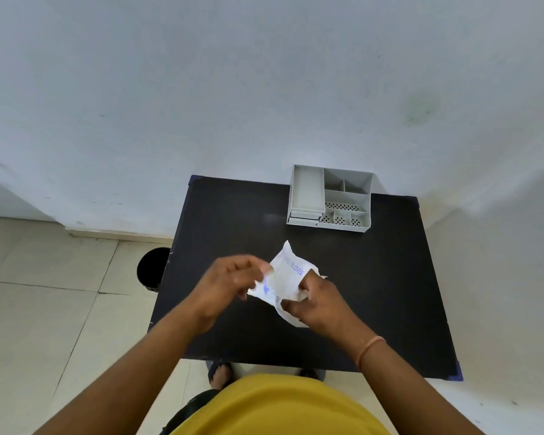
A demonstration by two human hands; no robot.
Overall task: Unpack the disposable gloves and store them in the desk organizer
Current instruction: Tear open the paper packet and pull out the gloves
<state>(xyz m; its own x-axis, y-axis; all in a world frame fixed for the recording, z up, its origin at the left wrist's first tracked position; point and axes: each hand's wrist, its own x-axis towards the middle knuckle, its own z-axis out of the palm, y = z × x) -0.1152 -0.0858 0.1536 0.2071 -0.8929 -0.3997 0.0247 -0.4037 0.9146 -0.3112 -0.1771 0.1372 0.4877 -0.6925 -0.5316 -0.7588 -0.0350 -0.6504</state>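
Holding a white glove packet (pixel 285 279) above the middle of the black counter (pixel 374 277), both hands meet in front of the person's yellow shirt (pixel 280 406). The left hand (pixel 230 282) has its grip pinched on the packet's left edge, though motion blur hides the exact fingertips. The right hand (pixel 319 304) has its grip pinched on the packet's lower right corner, with a thin orange band (pixel 369 348) at that wrist. Blue print on the wrapper reads "GLOVES". The packet looks crumpled and tilted, clear of the counter surface. A grey desk organizer (pixel 330 197) stands at the counter's far edge, well apart from the hands, its several compartments showing nothing inside. A black bin (pixel 151 270) sits on the tiled floor just left of the counter.
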